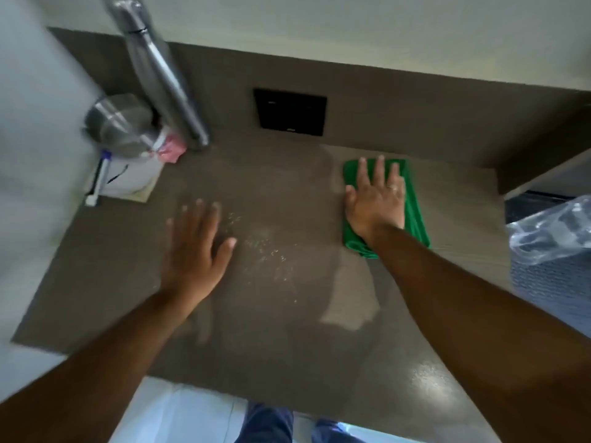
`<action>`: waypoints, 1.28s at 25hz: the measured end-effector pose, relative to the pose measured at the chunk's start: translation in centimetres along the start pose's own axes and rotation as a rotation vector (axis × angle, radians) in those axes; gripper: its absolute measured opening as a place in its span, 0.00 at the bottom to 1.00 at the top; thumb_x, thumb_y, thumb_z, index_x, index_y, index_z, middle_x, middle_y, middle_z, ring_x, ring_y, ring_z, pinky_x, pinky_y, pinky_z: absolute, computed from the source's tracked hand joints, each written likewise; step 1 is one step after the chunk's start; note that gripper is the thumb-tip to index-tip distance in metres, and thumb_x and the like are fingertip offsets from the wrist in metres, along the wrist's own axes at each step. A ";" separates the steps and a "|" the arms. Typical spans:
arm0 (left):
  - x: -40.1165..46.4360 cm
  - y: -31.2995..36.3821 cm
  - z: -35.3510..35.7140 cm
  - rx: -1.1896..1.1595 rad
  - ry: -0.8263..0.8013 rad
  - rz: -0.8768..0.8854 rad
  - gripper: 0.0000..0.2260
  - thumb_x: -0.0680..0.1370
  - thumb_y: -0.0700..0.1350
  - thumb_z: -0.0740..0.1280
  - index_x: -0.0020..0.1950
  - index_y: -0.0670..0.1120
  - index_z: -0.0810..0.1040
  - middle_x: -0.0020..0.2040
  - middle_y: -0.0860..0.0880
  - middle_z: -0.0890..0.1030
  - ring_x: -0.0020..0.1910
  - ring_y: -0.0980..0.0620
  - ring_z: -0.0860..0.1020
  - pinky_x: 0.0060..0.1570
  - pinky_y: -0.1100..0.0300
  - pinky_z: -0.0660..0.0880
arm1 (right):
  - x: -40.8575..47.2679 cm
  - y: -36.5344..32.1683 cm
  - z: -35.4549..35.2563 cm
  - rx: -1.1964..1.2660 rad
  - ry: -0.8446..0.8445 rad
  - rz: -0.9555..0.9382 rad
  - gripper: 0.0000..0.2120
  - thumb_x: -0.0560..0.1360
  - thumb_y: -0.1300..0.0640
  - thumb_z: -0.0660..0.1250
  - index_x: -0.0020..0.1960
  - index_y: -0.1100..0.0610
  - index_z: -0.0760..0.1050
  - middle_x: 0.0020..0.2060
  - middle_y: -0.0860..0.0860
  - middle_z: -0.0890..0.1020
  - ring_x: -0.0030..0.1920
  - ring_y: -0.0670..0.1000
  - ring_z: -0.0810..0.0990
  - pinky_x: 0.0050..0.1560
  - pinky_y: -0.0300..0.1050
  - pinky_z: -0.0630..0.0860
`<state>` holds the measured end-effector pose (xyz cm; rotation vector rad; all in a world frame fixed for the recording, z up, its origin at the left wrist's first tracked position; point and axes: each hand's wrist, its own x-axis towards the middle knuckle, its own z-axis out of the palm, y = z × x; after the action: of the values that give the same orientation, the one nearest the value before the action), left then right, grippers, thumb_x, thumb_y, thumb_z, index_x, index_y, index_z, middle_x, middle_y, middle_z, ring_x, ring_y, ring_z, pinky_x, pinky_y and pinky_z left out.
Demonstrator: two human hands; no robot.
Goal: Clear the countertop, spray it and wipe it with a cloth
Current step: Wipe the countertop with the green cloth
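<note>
The brown countertop [275,314] fills the middle of the head view. A folded green cloth [415,219] lies on it at the back right. My right hand [377,203] presses flat on the cloth, fingers spread. My left hand [195,247] hovers flat over the left half of the counter, fingers apart, holding nothing. Small white spray droplets [265,247] speckle the surface between the two hands. A paler wiped streak [348,282] runs toward me from below the cloth.
A tall steel bottle [163,78] and a steel container [118,126] stand at the back left, beside a white box [134,177] and something pink [172,148]. A black wall socket [291,111] sits on the backsplash. A clear plastic bag [550,231] lies past the counter's right edge.
</note>
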<state>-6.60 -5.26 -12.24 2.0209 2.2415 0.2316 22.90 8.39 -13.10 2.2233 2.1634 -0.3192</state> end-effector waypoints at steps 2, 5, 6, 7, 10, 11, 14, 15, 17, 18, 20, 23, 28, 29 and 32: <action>-4.6 -5.1 -1.2 0.117 -0.024 -0.285 0.35 0.78 0.61 0.50 0.77 0.39 0.61 0.76 0.33 0.62 0.75 0.31 0.59 0.72 0.34 0.53 | -3.9 -7.3 1.6 -0.040 -0.028 -0.275 0.31 0.80 0.43 0.50 0.79 0.52 0.48 0.79 0.57 0.50 0.77 0.63 0.48 0.75 0.61 0.49; -7.6 -7.9 -1.4 0.135 -0.047 -0.622 0.39 0.76 0.63 0.49 0.77 0.36 0.58 0.75 0.30 0.60 0.74 0.30 0.59 0.71 0.33 0.55 | -14.6 -14.3 4.3 -0.055 -0.108 -0.706 0.30 0.79 0.43 0.52 0.78 0.52 0.52 0.79 0.56 0.54 0.77 0.62 0.50 0.74 0.60 0.48; -8.2 -8.0 -1.2 0.138 -0.056 -0.658 0.39 0.77 0.64 0.48 0.78 0.37 0.56 0.76 0.31 0.59 0.75 0.31 0.58 0.72 0.34 0.54 | -18.0 -14.5 4.7 -0.056 -0.150 -0.844 0.30 0.79 0.43 0.52 0.78 0.51 0.54 0.78 0.56 0.55 0.77 0.62 0.51 0.75 0.60 0.47; -8.5 -8.1 -0.8 0.140 -0.064 -0.649 0.37 0.78 0.64 0.48 0.78 0.38 0.55 0.77 0.32 0.58 0.75 0.32 0.57 0.73 0.35 0.54 | -20.2 -13.6 5.0 -0.055 -0.175 -0.946 0.29 0.79 0.42 0.51 0.77 0.51 0.55 0.78 0.55 0.57 0.77 0.61 0.54 0.74 0.60 0.49; -8.7 -8.5 -0.2 0.122 -0.053 -0.625 0.34 0.81 0.63 0.50 0.79 0.40 0.53 0.78 0.33 0.56 0.77 0.34 0.55 0.73 0.36 0.52 | -18.1 -6.3 4.7 -0.146 -0.055 -0.909 0.29 0.78 0.42 0.47 0.77 0.51 0.58 0.76 0.56 0.61 0.75 0.61 0.58 0.75 0.60 0.55; -8.7 -8.7 -0.2 0.115 -0.045 -0.623 0.34 0.81 0.63 0.51 0.79 0.41 0.53 0.78 0.33 0.55 0.77 0.34 0.55 0.74 0.37 0.52 | -15.6 -3.0 4.1 -0.181 -0.006 -0.754 0.30 0.79 0.42 0.46 0.77 0.53 0.57 0.77 0.58 0.60 0.75 0.62 0.57 0.75 0.60 0.54; -8.8 -9.0 0.1 0.134 -0.001 -0.588 0.34 0.81 0.63 0.50 0.79 0.41 0.54 0.78 0.33 0.57 0.77 0.34 0.56 0.73 0.37 0.54 | -8.1 5.8 1.0 -0.111 0.036 -0.184 0.30 0.79 0.43 0.47 0.78 0.54 0.56 0.77 0.60 0.56 0.75 0.65 0.55 0.75 0.60 0.53; -8.7 -9.1 0.2 0.135 0.000 -0.586 0.34 0.81 0.64 0.50 0.79 0.41 0.54 0.78 0.33 0.57 0.77 0.34 0.56 0.73 0.37 0.54 | -7.2 6.6 0.2 -0.059 0.026 -0.082 0.30 0.79 0.42 0.47 0.79 0.53 0.54 0.78 0.60 0.55 0.76 0.66 0.53 0.75 0.60 0.53; -8.7 -9.1 0.2 0.127 -0.010 -0.591 0.35 0.80 0.64 0.49 0.79 0.42 0.53 0.78 0.34 0.56 0.77 0.34 0.55 0.74 0.38 0.53 | -8.5 4.2 0.7 -0.022 0.055 0.031 0.31 0.79 0.43 0.49 0.79 0.53 0.51 0.78 0.60 0.53 0.76 0.65 0.51 0.75 0.62 0.52; -8.7 -9.0 0.4 0.127 -0.007 -0.583 0.35 0.80 0.64 0.49 0.79 0.42 0.52 0.78 0.34 0.56 0.77 0.34 0.54 0.74 0.38 0.52 | -10.7 1.7 1.6 -0.038 0.064 0.013 0.31 0.79 0.43 0.50 0.79 0.53 0.51 0.78 0.60 0.53 0.77 0.65 0.51 0.74 0.62 0.52; -8.5 -9.3 0.7 0.120 0.018 -0.561 0.35 0.80 0.64 0.50 0.79 0.41 0.52 0.78 0.33 0.55 0.77 0.34 0.54 0.74 0.37 0.51 | -17.2 -4.6 3.6 -0.078 0.029 -0.238 0.32 0.78 0.43 0.51 0.79 0.52 0.52 0.78 0.58 0.54 0.77 0.64 0.52 0.74 0.63 0.54; -8.9 -9.8 1.0 0.111 0.058 -0.545 0.35 0.81 0.63 0.52 0.78 0.40 0.53 0.77 0.31 0.55 0.76 0.32 0.54 0.73 0.35 0.51 | -26.7 -11.1 6.6 -0.072 -0.071 -0.716 0.31 0.77 0.42 0.52 0.77 0.51 0.55 0.77 0.56 0.57 0.76 0.62 0.54 0.74 0.62 0.52; -8.8 -10.2 1.6 0.089 0.107 -0.499 0.35 0.80 0.64 0.52 0.78 0.39 0.53 0.77 0.30 0.55 0.76 0.30 0.55 0.72 0.32 0.50 | -27.0 -3.4 5.3 -0.054 -0.059 -0.616 0.29 0.76 0.42 0.55 0.76 0.47 0.61 0.77 0.53 0.61 0.76 0.60 0.58 0.74 0.58 0.53; -8.9 -10.3 1.7 0.089 0.103 -0.508 0.36 0.80 0.64 0.51 0.77 0.39 0.53 0.76 0.30 0.55 0.75 0.29 0.55 0.72 0.32 0.51 | -27.4 0.4 4.6 -0.066 -0.061 -0.508 0.30 0.75 0.42 0.56 0.76 0.47 0.62 0.77 0.53 0.60 0.76 0.61 0.58 0.74 0.59 0.54; -9.0 -10.4 1.5 0.087 0.092 -0.515 0.36 0.79 0.65 0.51 0.77 0.39 0.53 0.76 0.30 0.57 0.74 0.29 0.57 0.71 0.31 0.54 | -28.7 11.0 2.1 -0.016 -0.070 -0.098 0.31 0.76 0.40 0.50 0.77 0.49 0.59 0.78 0.52 0.53 0.77 0.61 0.53 0.75 0.61 0.52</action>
<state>-15.57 -15.21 -15.89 1.4148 2.7710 0.1788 33.08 -20.64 -11.87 2.0699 2.2343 -0.3754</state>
